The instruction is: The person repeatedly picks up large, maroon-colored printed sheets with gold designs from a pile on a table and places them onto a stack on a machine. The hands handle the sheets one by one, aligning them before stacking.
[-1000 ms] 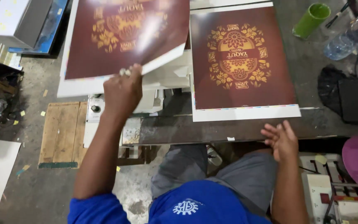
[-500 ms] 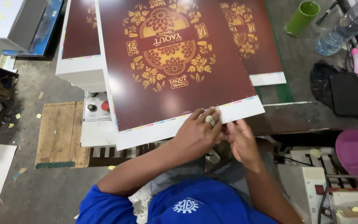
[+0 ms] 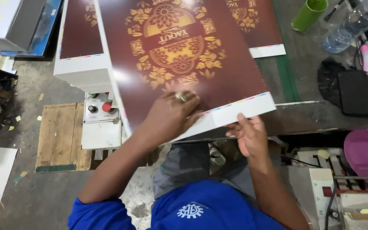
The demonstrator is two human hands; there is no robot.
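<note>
A large maroon printed sheet (image 3: 179, 55) with a gold floral emblem and a white border fills the middle of the view, tilted toward me. My left hand (image 3: 171, 115), a ring on one finger, lies on top of its near white edge and grips it. My right hand (image 3: 250, 136) holds the same edge from underneath, fingers curled up against the border. A stack of like sheets (image 3: 81, 64) lies at the left, and another printed sheet (image 3: 256, 25) lies flat on the dark table behind.
A green cup (image 3: 309, 12), a clear plastic bottle (image 3: 354, 25) and a black pouch (image 3: 350, 91) lie at the right on the table. A control box with a red button (image 3: 101, 115) sits under the stack. A wooden pallet (image 3: 60, 136) is on the floor, a purple bowl (image 3: 367, 155) at the right.
My left hand lifted a sheet off the left stack and carried it rightward to the middle. My right hand left the table edge and took hold of the sheet's near border.
</note>
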